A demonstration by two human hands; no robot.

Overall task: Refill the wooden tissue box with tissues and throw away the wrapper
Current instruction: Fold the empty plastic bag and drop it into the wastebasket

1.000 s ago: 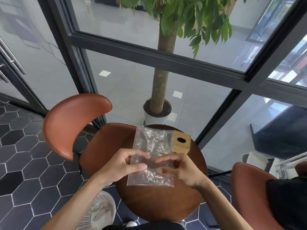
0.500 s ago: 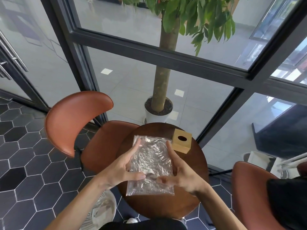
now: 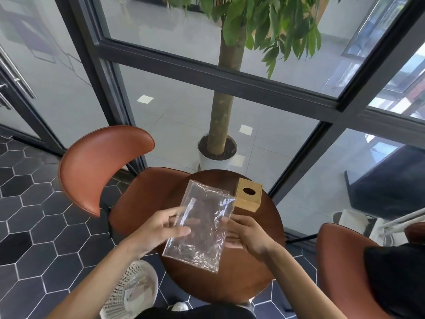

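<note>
A clear, crinkled plastic wrapper is held flat above the round dark wooden table. My left hand pinches its left edge with thumb and fingers. On the right edge, my right hand grips it, fingers partly behind the plastic. The wrapper looks empty. The small wooden tissue box, with an oval hole in its top, stands on the table's far side, just beyond the wrapper's upper right corner.
A white mesh waste bin stands on the hexagon-tiled floor at the lower left of the table. Brown leather chairs sit at the left and right. A potted tree stands behind the glass wall.
The wrapper has been smoothed out flatter and turned slightly, its top leaning toward the box. Both hands have shifted from the wrapper's middle to its side edges.
</note>
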